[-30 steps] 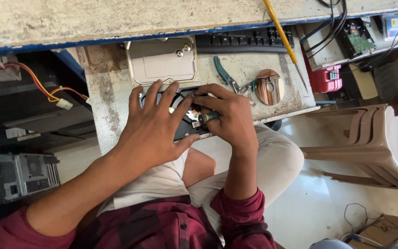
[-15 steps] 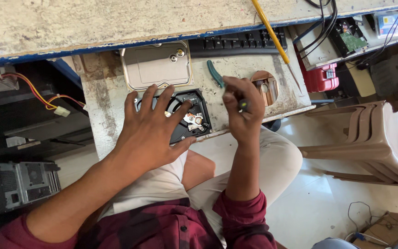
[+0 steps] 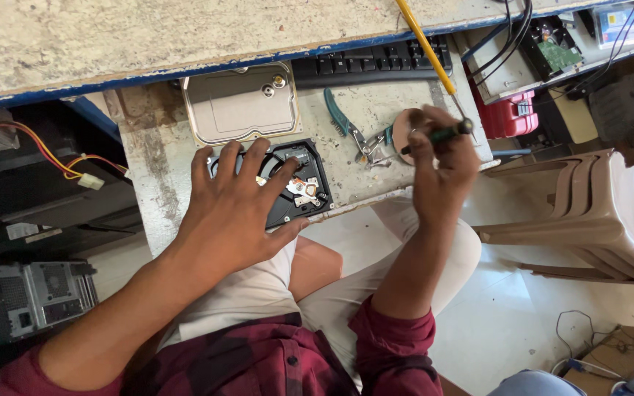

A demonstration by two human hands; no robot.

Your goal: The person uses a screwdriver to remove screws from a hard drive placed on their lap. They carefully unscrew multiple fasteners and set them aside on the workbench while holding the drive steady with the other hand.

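Now the right hand (image 3: 442, 158) has lifted away from the opened hard drive (image 3: 288, 187) toward the upper right of the frame, pinching a small green-handled screwdriver (image 3: 438, 136). Its left hand (image 3: 232, 213) stays spread flat on the drive at the frame's centre, beside the removed metal cover (image 3: 240, 103).

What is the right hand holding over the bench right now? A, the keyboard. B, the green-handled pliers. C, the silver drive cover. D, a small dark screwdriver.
D: the right hand is raised with a small dark screwdriver pinched in its fingers, while the pliers lie on the bench.
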